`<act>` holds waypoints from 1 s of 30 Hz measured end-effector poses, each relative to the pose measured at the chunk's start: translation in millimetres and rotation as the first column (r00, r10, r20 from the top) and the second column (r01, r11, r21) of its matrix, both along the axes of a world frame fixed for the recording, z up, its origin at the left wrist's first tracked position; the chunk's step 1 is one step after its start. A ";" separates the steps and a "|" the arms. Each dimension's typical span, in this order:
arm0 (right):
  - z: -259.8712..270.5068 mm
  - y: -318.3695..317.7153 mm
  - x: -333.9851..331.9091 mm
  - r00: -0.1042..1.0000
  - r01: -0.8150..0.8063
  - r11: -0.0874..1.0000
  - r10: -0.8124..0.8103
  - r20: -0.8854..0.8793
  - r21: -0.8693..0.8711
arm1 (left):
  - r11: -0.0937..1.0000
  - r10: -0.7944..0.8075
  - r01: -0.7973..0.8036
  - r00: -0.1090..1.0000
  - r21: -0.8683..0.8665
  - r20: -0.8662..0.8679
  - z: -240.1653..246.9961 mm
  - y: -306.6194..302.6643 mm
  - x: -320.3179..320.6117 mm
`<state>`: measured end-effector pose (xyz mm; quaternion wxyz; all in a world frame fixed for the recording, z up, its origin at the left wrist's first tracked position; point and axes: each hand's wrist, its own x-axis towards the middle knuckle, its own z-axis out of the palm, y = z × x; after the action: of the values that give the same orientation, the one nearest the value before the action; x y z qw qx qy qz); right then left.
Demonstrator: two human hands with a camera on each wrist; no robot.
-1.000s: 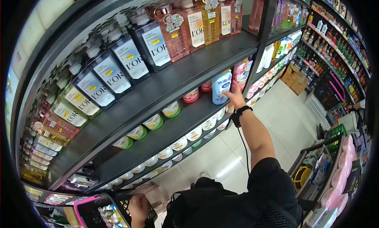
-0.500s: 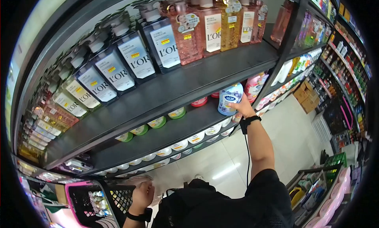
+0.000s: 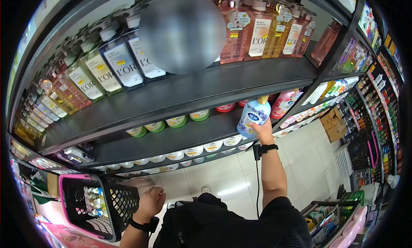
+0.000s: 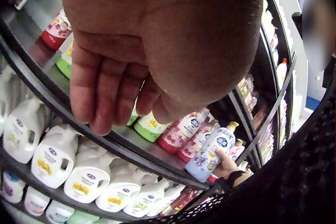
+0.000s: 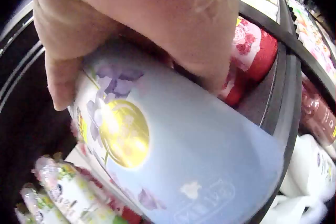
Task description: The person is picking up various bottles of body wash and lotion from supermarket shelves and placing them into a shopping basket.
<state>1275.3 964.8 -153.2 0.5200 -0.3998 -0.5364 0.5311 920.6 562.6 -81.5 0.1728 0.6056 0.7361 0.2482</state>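
My right hand grips a light-blue bottle with purple flowers and a gold top, at the front edge of the lower shelf. Seen from the right wrist, the thumb and fingers wrap round its flowered body. Just right of it stands a pink bottle. My left hand hangs low beside a black basket; its fingers are loosely bent around nothing in the left wrist view.
Tall L'OR pump bottles fill the upper shelf. Green-based bottles and red ones stand on the lower shelf, and white jugs below. A cardboard box sits on the tiled floor; a bin of goods stands behind right.
My right hand has closed round the blue bottle and drawn it forward, tilted, from beside the pink one. The left hand has risen slightly, and more of the basket shows.
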 end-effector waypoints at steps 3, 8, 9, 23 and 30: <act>-2.7 -56.3 -16.5 0.989 -0.095 0.989 0.081 -0.126 -0.113 | 1.000 0.023 -0.022 0.999 -0.015 0.038 -2.9 -11.7 -5.2; -15.3 -165.1 -74.7 0.873 -0.458 0.851 0.375 -0.313 -0.258 | 0.995 0.080 -0.058 0.955 -0.087 0.287 -4.4 -27.6 -15.6; -12.4 -184.3 -93.0 0.819 -0.537 0.804 0.422 -0.389 -0.257 | 0.995 0.069 -0.037 0.929 -0.094 0.363 -5.5 -28.8 -20.2; 89.0 -380.4 -323.8 0.355 -0.932 0.318 0.900 -0.254 -0.176 | 0.979 0.190 -0.198 0.783 -0.053 0.593 44.9 -175.9 -107.1; 143.6 -438.6 -412.1 0.349 -0.934 0.333 0.928 -0.130 -0.133 | 0.952 0.185 -0.300 0.732 0.066 0.656 37.1 -253.5 -145.3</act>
<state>863.2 526.2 -9.7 0.0928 -0.0604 -0.6090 0.7854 775.4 309.1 -44.4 0.3286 0.3945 0.6816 0.5214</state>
